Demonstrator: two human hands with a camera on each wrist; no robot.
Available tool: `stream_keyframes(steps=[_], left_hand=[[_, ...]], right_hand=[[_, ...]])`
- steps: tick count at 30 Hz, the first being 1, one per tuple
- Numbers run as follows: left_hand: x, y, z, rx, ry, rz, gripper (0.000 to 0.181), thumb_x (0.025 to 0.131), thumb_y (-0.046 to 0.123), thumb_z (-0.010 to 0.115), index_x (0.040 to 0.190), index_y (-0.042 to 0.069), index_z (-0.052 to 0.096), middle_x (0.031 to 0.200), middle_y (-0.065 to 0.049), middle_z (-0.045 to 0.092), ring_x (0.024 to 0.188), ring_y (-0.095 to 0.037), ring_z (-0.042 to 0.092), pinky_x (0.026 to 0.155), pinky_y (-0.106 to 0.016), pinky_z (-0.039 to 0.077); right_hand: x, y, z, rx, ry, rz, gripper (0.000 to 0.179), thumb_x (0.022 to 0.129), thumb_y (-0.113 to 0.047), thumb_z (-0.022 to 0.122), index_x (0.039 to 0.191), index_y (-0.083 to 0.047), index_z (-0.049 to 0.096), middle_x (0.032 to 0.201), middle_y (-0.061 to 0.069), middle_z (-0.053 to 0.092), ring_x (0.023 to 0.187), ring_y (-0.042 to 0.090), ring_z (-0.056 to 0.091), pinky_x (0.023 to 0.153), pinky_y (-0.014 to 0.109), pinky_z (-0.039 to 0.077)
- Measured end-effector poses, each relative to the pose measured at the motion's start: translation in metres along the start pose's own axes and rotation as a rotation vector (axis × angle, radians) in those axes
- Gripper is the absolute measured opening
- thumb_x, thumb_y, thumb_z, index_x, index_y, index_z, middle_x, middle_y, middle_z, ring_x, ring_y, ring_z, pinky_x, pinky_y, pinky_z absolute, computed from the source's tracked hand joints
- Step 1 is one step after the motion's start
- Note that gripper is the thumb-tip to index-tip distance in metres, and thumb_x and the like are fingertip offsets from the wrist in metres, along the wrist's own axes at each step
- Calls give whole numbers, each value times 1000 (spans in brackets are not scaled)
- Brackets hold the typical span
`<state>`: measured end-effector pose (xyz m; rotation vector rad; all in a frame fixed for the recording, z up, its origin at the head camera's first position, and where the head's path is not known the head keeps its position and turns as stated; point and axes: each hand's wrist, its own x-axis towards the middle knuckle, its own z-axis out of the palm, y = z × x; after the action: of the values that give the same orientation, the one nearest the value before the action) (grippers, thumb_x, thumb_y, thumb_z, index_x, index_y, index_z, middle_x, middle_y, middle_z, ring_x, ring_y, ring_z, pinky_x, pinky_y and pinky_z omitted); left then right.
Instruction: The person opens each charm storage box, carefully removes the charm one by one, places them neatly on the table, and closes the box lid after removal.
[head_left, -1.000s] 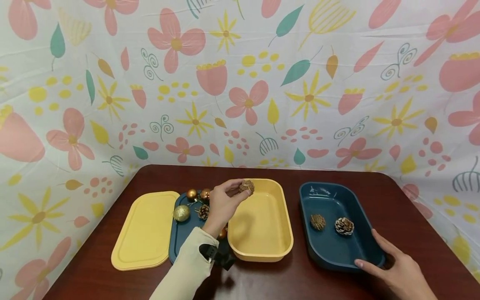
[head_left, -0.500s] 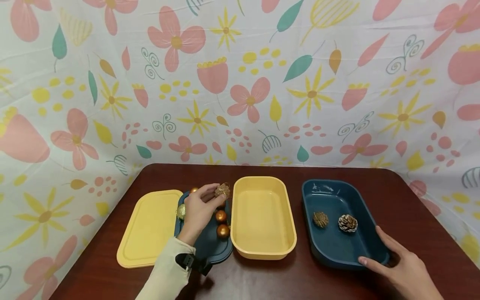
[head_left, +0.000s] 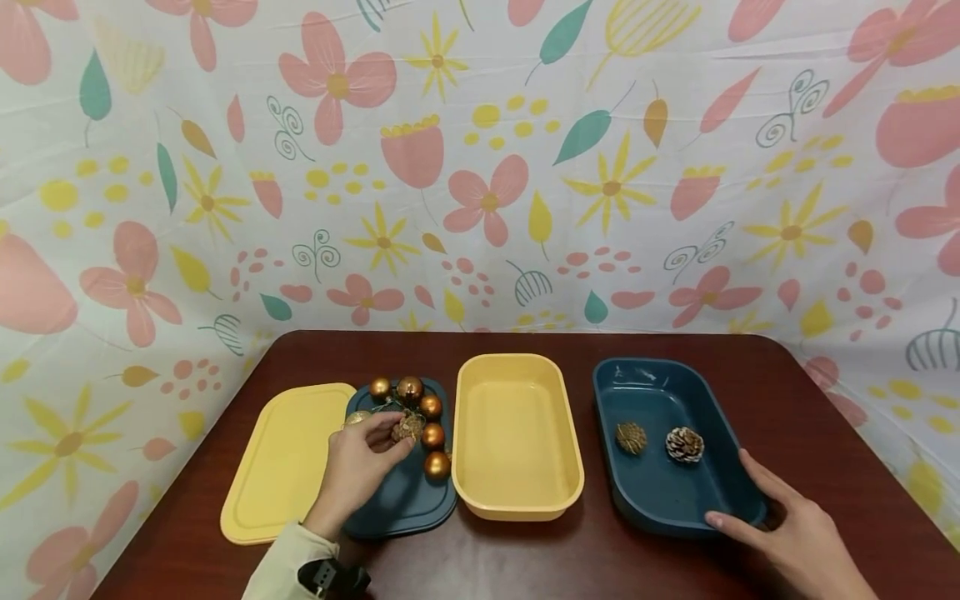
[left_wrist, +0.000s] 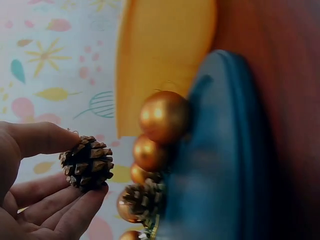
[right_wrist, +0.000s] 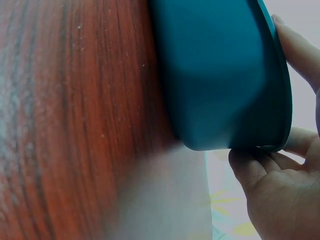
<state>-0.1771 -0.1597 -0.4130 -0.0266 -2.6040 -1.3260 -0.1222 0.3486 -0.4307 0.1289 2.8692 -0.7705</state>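
My left hand (head_left: pixel 356 471) pinches a brown pine cone (left_wrist: pixel 87 162) between thumb and fingertips, above the flat blue lid (head_left: pixel 397 504). On that lid lie several copper-coloured baubles (head_left: pixel 433 436), a pale gold bauble (head_left: pixel 356 417) partly behind the hand, and another pine cone (left_wrist: pixel 145 200), hidden in the head view. At the near right corner of the deep blue container (head_left: pixel 678 504), my right hand (head_left: pixel 798 537) grips the rim, its thumb on the near side. Two pine cones sit inside that container, one brown (head_left: pixel 631 437) and one white-tipped (head_left: pixel 685 445).
Between the blue lid and the blue container stands a deep yellow container (head_left: pixel 517 508), with nothing in it. A flat yellow lid (head_left: pixel 281 467) lies at the left of the dark wooden table (head_left: pixel 525 567). Behind hangs a flowered cloth (head_left: pixel 480 283).
My left hand has carried the pine cone leftward and down, from over the yellow container to above the blue lid. My right hand keeps its grip on the blue container.
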Motion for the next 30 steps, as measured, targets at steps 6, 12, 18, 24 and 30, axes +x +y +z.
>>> stream_keyframes(steps=[6, 12, 18, 24, 30], left_hand=[[-2, -9, 0, 74, -15, 11, 34, 82, 17, 82, 115, 9, 75, 107, -12, 78, 93, -21, 77, 78, -33, 63], [0, -14, 3, 167, -39, 13, 33, 79, 19, 84, 111, 11, 76, 103, -8, 79, 88, -17, 76, 76, -35, 61], [2, -20, 4, 262, -82, 26, 31, 78, 17, 85, 107, 11, 77, 98, -5, 79, 80, -13, 71, 71, -34, 58], [3, -22, 2, 337, -78, 51, 32, 77, 19, 85, 107, 11, 76, 93, -4, 78, 79, -15, 69, 70, -36, 55], [2, -20, 1, 366, -77, 59, 34, 77, 20, 85, 107, 10, 76, 97, -6, 78, 86, -21, 72, 75, -42, 57]], right_hand=[[0, 0, 1, 1, 13, -12, 104, 91, -57, 66, 160, -2, 9, 151, 46, 26, 125, 64, 43, 83, 61, 54], [0, -1, -1, -13, 8, 6, 105, 91, -58, 65, 160, -2, 8, 150, 46, 25, 126, 64, 41, 85, 62, 53], [2, -1, -1, -14, -15, 22, 107, 91, -60, 64, 160, -3, 6, 151, 46, 23, 127, 65, 39, 86, 62, 53], [1, -1, 0, -14, -17, 29, 108, 91, -61, 64, 160, -3, 5, 151, 46, 23, 128, 65, 39, 87, 63, 52], [0, -1, 0, -7, -5, 12, 105, 92, -58, 65, 160, -2, 8, 152, 46, 24, 128, 65, 39, 87, 63, 52]])
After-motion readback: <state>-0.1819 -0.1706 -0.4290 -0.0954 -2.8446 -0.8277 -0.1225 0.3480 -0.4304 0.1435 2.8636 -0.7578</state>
